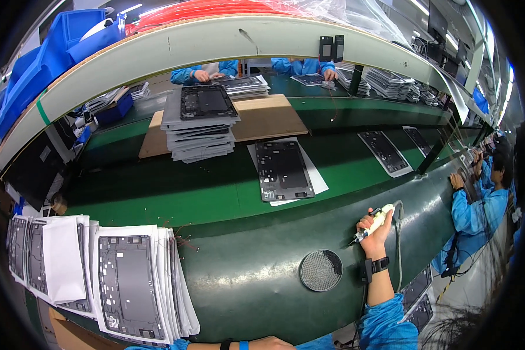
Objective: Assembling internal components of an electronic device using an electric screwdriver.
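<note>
My right hand is closed round a pale electric screwdriver with a grey cable, held above the dark green bench. Its dark tip points left and down, touching no workpiece. Left of my right wrist lies a round dish with a fine dotted surface. At the lower edge, my left hand shows only in part, below black and blue wristbands; its fingers are hidden. Beyond the bench, a black tablet housing rests on white paper on the green belt.
Housings interleaved with paper stand at the left. Farther back, a tall stack of housings sits on a brown board. More housings lie at the right. A shelf beam crosses overhead. A co-worker is at the right.
</note>
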A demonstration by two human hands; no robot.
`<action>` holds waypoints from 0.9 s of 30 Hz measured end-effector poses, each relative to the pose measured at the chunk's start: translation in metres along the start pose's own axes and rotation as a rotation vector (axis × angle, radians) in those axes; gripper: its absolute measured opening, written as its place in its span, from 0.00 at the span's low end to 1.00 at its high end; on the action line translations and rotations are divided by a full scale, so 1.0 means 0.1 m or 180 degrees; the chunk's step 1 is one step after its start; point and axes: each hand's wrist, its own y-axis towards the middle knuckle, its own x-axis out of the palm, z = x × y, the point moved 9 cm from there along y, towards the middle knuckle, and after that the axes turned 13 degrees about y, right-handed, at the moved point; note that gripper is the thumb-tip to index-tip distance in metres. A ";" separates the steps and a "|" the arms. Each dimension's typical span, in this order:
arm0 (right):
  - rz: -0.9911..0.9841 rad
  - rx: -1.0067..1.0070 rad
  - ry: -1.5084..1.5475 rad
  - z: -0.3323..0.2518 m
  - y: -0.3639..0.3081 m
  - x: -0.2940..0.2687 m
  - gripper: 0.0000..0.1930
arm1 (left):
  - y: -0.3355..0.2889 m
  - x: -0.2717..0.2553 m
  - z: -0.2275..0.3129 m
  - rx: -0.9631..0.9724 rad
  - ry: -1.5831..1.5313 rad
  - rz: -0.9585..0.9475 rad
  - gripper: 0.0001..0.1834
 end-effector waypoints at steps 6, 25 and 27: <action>0.0103 -0.0059 0.0007 -0.06 -0.04 -0.04 0.35 | 0.01 -0.01 0.07 0.0037 0.0237 -0.0143 0.08; 0.0022 -0.0008 0.0127 -0.04 -0.05 -0.01 0.36 | -0.11 0.24 -0.18 -0.0796 -0.0192 -0.1241 0.07; -0.0016 -0.0036 0.0168 -0.09 -0.02 -0.07 0.36 | -0.09 0.20 -0.13 -0.0741 -0.0951 -0.1148 0.09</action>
